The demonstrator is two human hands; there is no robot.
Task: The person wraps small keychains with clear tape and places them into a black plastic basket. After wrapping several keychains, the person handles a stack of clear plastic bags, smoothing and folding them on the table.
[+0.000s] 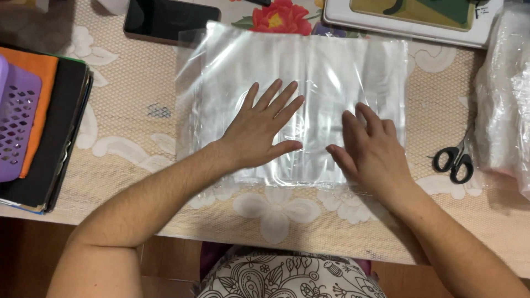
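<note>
At the far left, a purple perforated plastic basket (16, 118) is sitting on a stack of orange and black folders (55, 132), and a dark flat phone (168, 21) is lying just beyond the sheet's upper left corner. In the middle of the beige floral lace tablecloth (124, 118), a clear rectangular plastic sheet (331, 66) is lying flat. The left hand (259, 132) is pressing on it, palm down, fingers spread wide, gripping nothing. The right hand (370, 152) is resting just beside, flat on the sheet, fingers loosely together, holding nothing. Black-handled scissors (455, 160) are lying to the right, near a heap of clear plastic bags (505, 94).
</note>
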